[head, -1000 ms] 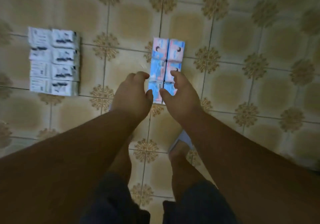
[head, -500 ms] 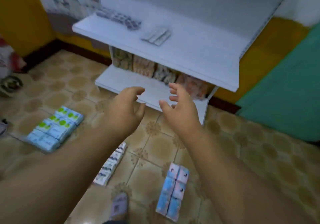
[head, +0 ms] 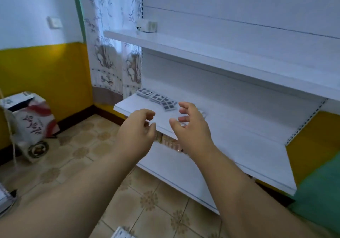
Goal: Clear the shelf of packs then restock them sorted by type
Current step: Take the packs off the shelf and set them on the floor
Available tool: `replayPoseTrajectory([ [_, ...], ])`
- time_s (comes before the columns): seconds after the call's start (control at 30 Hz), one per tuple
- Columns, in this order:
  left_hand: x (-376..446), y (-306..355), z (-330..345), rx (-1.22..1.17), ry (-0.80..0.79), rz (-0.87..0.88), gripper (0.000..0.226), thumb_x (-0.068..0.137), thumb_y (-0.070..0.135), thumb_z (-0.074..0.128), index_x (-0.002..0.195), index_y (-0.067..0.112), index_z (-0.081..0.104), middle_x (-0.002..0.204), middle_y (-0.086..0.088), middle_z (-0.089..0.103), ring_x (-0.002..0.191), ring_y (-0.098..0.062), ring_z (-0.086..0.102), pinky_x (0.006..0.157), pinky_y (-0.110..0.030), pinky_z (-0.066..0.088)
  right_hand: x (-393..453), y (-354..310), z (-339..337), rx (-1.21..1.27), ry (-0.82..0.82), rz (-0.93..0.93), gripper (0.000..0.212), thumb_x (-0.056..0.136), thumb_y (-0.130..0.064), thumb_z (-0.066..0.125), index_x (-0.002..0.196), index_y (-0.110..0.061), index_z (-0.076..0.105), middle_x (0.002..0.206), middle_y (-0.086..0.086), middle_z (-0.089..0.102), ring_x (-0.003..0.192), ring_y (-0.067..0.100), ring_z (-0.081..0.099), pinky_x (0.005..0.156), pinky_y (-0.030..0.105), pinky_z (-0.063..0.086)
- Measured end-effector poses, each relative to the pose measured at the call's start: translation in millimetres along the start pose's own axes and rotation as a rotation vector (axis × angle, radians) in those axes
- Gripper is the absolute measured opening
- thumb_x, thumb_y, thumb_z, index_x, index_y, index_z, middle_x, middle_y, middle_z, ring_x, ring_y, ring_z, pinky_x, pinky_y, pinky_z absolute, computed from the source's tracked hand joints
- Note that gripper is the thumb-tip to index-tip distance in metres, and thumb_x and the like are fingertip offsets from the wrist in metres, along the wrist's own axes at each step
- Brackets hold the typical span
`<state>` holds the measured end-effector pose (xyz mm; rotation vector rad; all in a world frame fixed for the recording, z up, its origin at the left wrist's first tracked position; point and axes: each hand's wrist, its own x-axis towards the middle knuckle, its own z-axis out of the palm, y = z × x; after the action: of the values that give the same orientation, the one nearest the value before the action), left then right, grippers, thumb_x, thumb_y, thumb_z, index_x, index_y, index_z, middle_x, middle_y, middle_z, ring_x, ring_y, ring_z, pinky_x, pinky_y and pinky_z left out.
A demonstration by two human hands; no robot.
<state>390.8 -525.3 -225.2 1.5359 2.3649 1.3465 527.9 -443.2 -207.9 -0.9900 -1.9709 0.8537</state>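
Our left hand (head: 137, 127) and right hand (head: 190, 122) hover loosely curled, holding nothing; checkered packs (head: 157, 99) run diagonally along the shelf (head: 239, 133), labels unreadable.

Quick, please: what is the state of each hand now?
Left hand: open, fingers loosely curled, holding nothing.
Right hand: open, fingers loosely curled, holding nothing.

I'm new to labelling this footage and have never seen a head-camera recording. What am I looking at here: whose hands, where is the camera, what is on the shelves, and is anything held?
The camera sits on a person's head, looking forward and down, so the two arms are their own. The left hand and right hand hover with loosely curled fingers in front of the middle shelf; neither holds anything. On that shelf lie a few dark-patterned packs. A small white box stands on the upper shelf. More packs show below, half hidden.
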Motion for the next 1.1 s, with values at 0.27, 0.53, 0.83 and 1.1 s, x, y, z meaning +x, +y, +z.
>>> replayPoseTrajectory([
  [0.27, 150.2, -25.1, 45.5, 0.078, 0.161, -0.034, 0.029, 0.094, 0.027, 0.058, 0.123, 0.026, 0.058, 0.108, 0.017, 0.058, 0.090, -0.001, 0.054, 0.076, -0.021, 0.045, 179.7, 28.2, 37.2, 0.035, -0.068, -0.094, 0.044, 0.089, -0.026, 0.067, 0.127, -0.037, 0.048, 0.121, -0.013, 0.054, 0.098, 0.001, 0.058, 0.087, 0.026, 0.053],
  [0.53, 295.1, -41.6, 33.6, 0.097, 0.326, -0.101, 0.027, 0.096, 0.028, 0.058, 0.122, 0.025, 0.059, 0.106, 0.013, 0.060, 0.094, -0.005, 0.056, 0.083, -0.032, 0.056, 328.0, -2.3, 79.5, 0.131, -0.170, -0.233, 0.041, 0.090, -0.027, 0.067, 0.121, -0.041, 0.046, 0.114, -0.017, 0.053, 0.096, -0.001, 0.056, 0.080, 0.020, 0.053],
  [0.83, 464.8, -96.3, 14.9, 0.028, 0.332, 0.044, 0.031, 0.096, 0.028, 0.059, 0.127, 0.029, 0.055, 0.116, 0.013, 0.060, 0.093, -0.003, 0.057, 0.084, -0.025, 0.053, 472.2, -69.7, 137.9, 0.022, -0.012, -0.262, 0.044, 0.094, -0.027, 0.062, 0.134, -0.029, 0.044, 0.132, -0.006, 0.052, 0.107, 0.011, 0.060, 0.085, 0.021, 0.045],
  [1.1, 641.4, -130.7, -5.2, -0.078, 0.191, 0.175, 0.021, 0.096, 0.025, 0.055, 0.116, 0.028, 0.059, 0.099, 0.015, 0.061, 0.080, 0.005, 0.055, 0.066, -0.014, 0.040, 625.3, -88.4, 199.8, -0.052, 0.061, 0.009, 0.047, 0.088, -0.023, 0.067, 0.132, -0.021, 0.050, 0.130, 0.005, 0.054, 0.109, 0.023, 0.056, 0.088, 0.035, 0.052],
])
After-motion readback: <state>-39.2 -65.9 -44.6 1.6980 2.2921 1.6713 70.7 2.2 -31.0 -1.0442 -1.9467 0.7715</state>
